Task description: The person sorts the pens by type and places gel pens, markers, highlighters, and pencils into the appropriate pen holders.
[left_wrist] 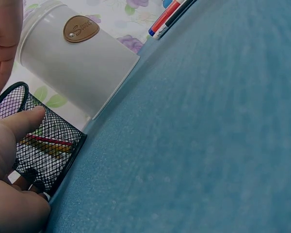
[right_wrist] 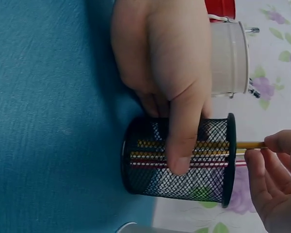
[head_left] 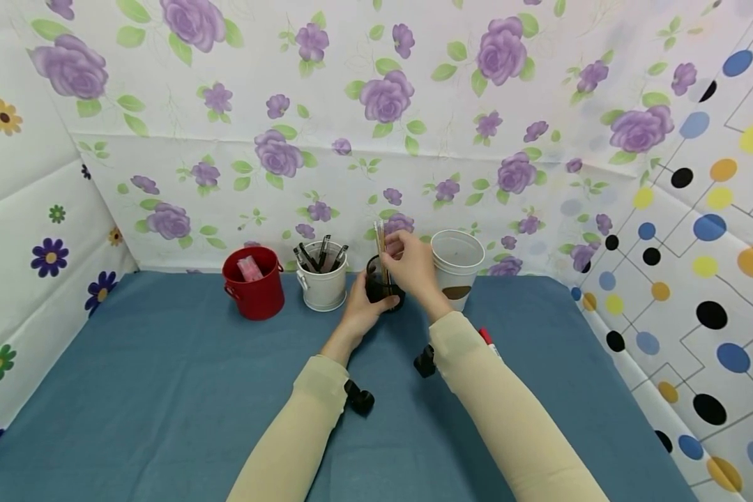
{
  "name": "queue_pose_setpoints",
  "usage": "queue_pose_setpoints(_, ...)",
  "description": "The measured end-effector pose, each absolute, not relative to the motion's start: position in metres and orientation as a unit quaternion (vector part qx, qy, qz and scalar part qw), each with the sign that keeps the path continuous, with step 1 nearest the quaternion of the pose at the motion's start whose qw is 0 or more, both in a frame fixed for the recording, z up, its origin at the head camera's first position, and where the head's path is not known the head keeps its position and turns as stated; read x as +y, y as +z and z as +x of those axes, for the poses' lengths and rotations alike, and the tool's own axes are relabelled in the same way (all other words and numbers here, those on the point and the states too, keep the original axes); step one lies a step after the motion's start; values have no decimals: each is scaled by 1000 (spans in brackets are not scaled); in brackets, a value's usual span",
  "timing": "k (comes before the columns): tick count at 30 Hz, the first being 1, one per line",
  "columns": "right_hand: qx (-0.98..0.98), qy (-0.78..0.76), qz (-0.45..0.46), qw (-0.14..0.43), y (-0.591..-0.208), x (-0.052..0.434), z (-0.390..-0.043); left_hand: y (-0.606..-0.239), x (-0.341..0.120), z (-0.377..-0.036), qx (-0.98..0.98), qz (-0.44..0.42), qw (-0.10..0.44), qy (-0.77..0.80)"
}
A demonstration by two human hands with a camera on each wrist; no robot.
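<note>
Left hand (head_left: 359, 310) gripping mesh cup (head_left: 384, 286) near table's (head_left: 163, 390) back edge; right hand (head_left: 414, 265) pinching pencils (head_left: 381, 240) above rim; white tub (head_left: 457, 268) just beside; open cloth in front.

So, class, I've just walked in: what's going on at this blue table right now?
A person steadies a black mesh pencil cup with the left hand, fingers wrapped round its side. The right hand pinches the top of pencils standing in that cup. In a row beside it on the blue table stand a red bucket, a white bucket of pens and a white tin.
</note>
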State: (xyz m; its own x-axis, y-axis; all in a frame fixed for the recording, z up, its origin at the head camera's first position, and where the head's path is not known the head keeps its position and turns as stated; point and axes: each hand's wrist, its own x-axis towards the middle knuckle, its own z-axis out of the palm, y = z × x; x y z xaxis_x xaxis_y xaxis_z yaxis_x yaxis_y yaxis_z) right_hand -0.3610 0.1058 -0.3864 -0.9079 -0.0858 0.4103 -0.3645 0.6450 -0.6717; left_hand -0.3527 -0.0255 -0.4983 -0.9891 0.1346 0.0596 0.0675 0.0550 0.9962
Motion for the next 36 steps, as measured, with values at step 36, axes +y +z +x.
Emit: queue_pose_setpoints(36,-957,237,164,42,-403,224,-242,-497,-26,-351,734,72,19,675)
